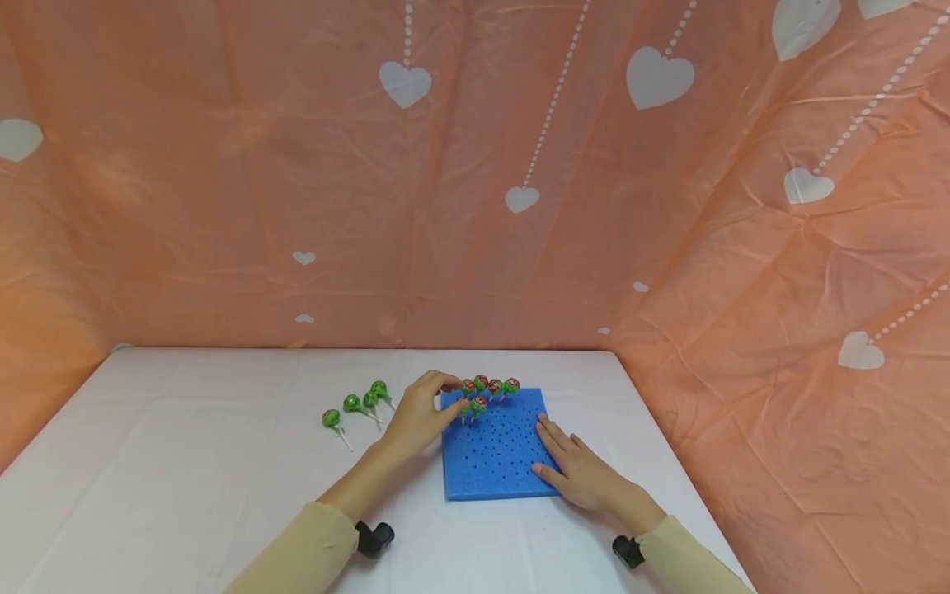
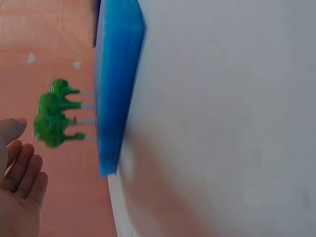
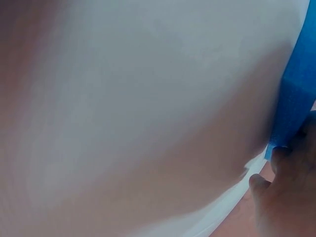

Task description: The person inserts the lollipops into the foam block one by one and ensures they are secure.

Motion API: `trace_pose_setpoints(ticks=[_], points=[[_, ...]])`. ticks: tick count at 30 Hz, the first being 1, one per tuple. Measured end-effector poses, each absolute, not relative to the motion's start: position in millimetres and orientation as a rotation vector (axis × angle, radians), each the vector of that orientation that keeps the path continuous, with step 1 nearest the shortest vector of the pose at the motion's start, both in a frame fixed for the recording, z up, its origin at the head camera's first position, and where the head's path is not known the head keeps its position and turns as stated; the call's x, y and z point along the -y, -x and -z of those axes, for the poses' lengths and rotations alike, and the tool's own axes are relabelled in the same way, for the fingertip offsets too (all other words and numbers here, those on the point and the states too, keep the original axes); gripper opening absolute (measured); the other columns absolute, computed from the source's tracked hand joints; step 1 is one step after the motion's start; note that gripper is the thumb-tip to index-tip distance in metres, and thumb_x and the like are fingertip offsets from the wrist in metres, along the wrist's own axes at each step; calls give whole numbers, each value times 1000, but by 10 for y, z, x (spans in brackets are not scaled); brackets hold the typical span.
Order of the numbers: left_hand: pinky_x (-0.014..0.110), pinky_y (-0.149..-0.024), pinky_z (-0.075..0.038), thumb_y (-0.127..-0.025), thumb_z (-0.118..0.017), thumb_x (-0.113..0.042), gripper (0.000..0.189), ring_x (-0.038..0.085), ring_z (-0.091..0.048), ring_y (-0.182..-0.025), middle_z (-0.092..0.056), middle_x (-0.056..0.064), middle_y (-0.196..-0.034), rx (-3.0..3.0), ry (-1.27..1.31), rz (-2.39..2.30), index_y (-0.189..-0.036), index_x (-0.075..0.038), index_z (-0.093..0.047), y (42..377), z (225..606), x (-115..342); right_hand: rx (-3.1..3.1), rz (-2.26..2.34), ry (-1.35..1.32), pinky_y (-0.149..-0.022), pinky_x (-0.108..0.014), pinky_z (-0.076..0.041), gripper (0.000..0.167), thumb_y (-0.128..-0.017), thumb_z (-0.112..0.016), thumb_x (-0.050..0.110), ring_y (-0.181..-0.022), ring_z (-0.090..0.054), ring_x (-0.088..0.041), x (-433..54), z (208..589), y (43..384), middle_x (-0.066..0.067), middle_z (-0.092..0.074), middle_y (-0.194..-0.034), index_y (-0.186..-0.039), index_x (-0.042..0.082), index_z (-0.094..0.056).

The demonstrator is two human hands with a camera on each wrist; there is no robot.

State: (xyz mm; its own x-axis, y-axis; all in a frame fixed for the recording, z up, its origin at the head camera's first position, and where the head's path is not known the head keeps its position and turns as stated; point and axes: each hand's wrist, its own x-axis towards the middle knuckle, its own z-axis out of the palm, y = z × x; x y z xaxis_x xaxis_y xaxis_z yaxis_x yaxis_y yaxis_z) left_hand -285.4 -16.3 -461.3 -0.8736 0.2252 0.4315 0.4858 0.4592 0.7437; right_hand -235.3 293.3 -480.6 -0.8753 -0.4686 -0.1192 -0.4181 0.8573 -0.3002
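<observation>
A blue foam board [image 1: 493, 458] dotted with small holes lies on the white table. Several lollipops [image 1: 511, 385] in green and red wrappers stand upright in its back left part, heads up. My left hand [image 1: 417, 419] is beside them at the board's left edge; in the left wrist view its fingers are loosely bent and hold nothing, apart from the green lollipop heads [image 2: 49, 116]. On the board's right edge rests my right hand [image 1: 586, 477], its fingers spread. The right wrist view shows that hand [image 3: 291, 197] against the board's side.
Several loose green lollipops [image 1: 331, 418] lie on the table to the left of the board, sticks pointing toward the front right. The white tablecloth [image 1: 200, 462] reaches back to an orange curtain [image 1: 326, 181] with white hearts. Dark cameras [image 1: 374, 539] sit at the wrists.
</observation>
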Motion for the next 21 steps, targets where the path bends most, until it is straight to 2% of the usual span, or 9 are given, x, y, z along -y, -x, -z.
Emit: trace_pose_setpoints(ticks=[11,21], points=[[50,-89,-58,-90,-82,-11,29,29,-66,-105,-70,9,-112,2421,535,1241,-117,-2,-71,2870,4652,682,-2851,374,675,-125,-60,-19,78,-110,-43,51,-157,-20,-35,-2934,4801,2361,-15,-11,-173,-165,2,-18],[53,-87,-57,-88,-81,-2,28,35,-66,-103,-70,15,-110,2435,483,1183,-115,2,-70,2793,4630,1318,-2844,416,681,-125,-61,-17,78,-110,-42,52,-158,-19,-36,-2927,4780,2344,-16,-12,-173,-164,0,-19]])
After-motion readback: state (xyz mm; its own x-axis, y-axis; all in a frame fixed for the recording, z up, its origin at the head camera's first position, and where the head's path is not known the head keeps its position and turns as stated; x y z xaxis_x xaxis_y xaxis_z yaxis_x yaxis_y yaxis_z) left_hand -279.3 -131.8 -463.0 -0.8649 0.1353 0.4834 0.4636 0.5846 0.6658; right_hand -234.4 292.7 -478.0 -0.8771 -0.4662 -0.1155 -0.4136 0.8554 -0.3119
